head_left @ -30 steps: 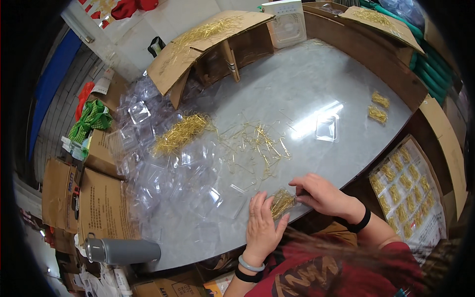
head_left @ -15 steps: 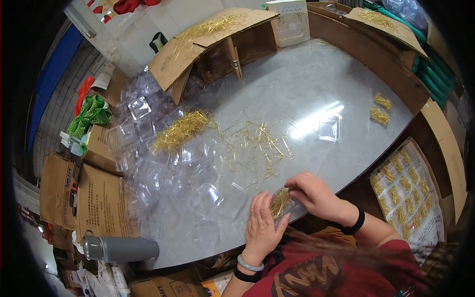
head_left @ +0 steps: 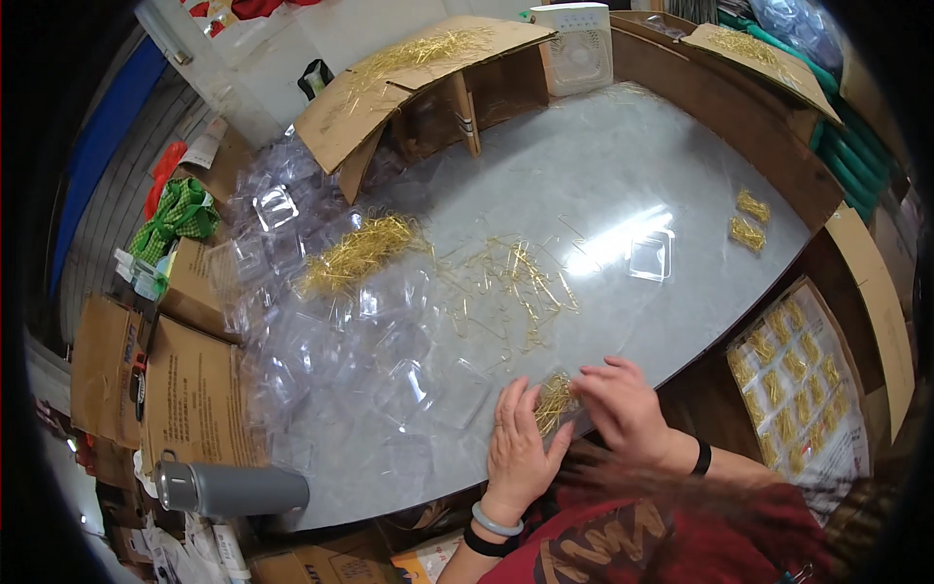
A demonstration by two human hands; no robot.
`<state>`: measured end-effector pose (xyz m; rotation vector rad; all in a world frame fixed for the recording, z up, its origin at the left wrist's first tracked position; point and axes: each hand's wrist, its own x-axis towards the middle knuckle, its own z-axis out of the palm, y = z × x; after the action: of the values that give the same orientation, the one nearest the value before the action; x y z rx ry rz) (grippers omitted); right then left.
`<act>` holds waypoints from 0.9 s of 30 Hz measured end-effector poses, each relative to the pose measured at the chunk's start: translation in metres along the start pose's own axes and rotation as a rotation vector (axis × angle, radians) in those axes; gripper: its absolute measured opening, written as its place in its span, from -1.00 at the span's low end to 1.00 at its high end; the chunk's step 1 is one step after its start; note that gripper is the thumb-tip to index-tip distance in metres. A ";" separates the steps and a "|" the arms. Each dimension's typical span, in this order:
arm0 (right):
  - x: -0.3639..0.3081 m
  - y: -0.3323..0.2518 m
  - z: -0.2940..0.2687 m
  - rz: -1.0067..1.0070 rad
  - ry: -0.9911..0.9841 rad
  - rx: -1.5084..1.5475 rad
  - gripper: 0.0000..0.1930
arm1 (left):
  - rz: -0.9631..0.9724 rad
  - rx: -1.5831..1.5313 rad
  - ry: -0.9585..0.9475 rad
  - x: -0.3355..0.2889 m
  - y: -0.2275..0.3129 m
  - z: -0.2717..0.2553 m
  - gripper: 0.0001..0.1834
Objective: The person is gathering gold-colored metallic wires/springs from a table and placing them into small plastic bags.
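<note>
At the table's near edge, a bundle of thin gold wire hooks (head_left: 555, 402) sits in what looks like a small clear plastic box, mostly hidden by my hands. My left hand (head_left: 520, 448) is cupped along its left side, fingers and thumb steadying it. Against its right side is my right hand (head_left: 623, 409), fingers apart and slightly lifted; whether the fingertips touch the hooks is hard to see. Loose gold hooks (head_left: 520, 277) lie scattered beyond my hands, next to a thick heap of hooks (head_left: 365, 253). Many clear plastic boxes (head_left: 389, 326) are piled on the left.
A clear lid (head_left: 652, 255) lies alone mid-right, with two filled boxes (head_left: 748, 234) farther right. Filled boxes line a tray (head_left: 844, 467) at the lower right. A grey bottle (head_left: 233, 489) lies at the near left. Cardboard shelf (head_left: 326, 122) and white fan (head_left: 576, 49) stand behind.
My right hand has loosened from the box's upper corner; its fingers are now spread and raised. My left hand stays beside the bundle, shifted only slightly.
</note>
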<state>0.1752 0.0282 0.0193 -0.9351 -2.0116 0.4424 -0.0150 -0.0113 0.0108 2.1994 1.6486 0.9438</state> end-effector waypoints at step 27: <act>0.027 0.001 0.008 -0.181 -0.201 -0.004 -0.66 | -0.094 -0.268 0.127 -0.015 -0.014 0.008 0.01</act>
<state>0.1595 0.0490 0.0292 -0.7263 -2.2575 0.4465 -0.0230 -0.0189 -0.0081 1.9050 1.5577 1.2218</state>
